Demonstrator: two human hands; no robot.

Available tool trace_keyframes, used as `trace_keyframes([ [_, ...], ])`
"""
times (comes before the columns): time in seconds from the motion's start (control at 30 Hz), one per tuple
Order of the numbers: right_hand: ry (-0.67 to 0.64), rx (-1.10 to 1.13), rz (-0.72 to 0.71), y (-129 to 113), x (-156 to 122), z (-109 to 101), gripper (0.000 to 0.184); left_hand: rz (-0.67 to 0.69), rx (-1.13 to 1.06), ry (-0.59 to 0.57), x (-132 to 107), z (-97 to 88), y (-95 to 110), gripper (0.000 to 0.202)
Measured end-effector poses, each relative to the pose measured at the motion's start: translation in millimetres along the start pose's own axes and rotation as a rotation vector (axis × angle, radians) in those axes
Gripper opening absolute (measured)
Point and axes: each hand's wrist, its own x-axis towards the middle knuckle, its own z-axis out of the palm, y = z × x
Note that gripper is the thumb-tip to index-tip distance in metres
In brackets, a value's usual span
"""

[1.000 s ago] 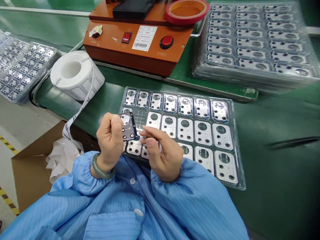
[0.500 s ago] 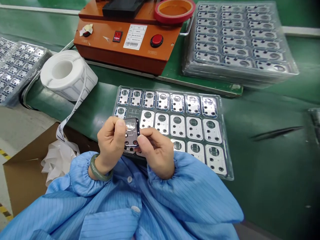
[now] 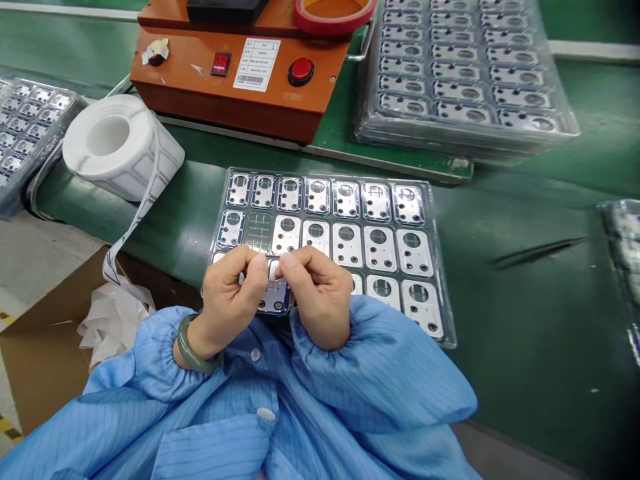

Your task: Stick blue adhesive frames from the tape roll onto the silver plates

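Looking down on the work, I find the small plate [image 3: 275,297] held up over the near left part of the clear tray [image 3: 442,280], partly hidden by the fingers. The left hand [image 3: 235,280] pinches it at the left side, thumb on top and fingers curled in. The right hand [image 3: 320,293] has its thumb and forefinger drawn narrow at the upper right; whether they grip the plate or something thin on it, I cannot tell. I judge the piece light and stiff, thin enough that a gentle pinch carries it. Its shiny face looks smooth, so I expect it to slide a little under dry fingertips and to take prints or scratches readily. I would take hold by the rim, at opposite sides, keeping clear of the ringed holes near its lower edge. Bending seems the risk, so I would keep both pinches light and level. Farther up the tray, a bare pocket [image 3: 259,230] sits between two seated plates [image 3: 287,233].
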Motion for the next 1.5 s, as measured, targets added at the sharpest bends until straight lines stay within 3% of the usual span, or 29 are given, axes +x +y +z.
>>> trace_keyframes([
  [0.13, 0.010, 0.005, 0.004, -1, 1, 1, 0.028, -0.070, -0.042, -0.002, -1, 2.7, 1, 0.029],
  [0.33, -0.120, 0.101, 0.038, -1, 1, 2, 0.015, -0.209, -0.125, 0.047, -3, -1.0, -2, 0.032],
  [0.5, -0.193, 0.062, 0.073, 0, 1, 3, 0.017, -0.289, -0.350, -0.081, 5, -18.3, -6, 0.025],
  [0.63, -0.256, -0.001, 0.073, 0, 1, 3, 0.017, -0.304, -0.264, -0.193, 17, -30.0, -3, 0.010],
  [0.9, -0.300, -0.071, 0.052, 0, 2, 3, 0.018, -0.354, -0.242, -0.272, 23, -36.0, 1, 0.006],
  [1.13, -0.331, -0.039, 0.071, 1, 2, 2, 0.018, -0.511, -0.317, -0.434, 23, -52.0, -2, 0.003],
  [1.33, -0.321, -0.056, 0.090, 3, 2, 2, 0.018, -0.514, -0.439, -0.480, 20, -59.5, -13, 0.008],
  [1.5, -0.326, -0.087, 0.096, 1, 3, 3, 0.020, -0.553, -0.383, -0.487, 20, -56.8, -15, 0.013],
])
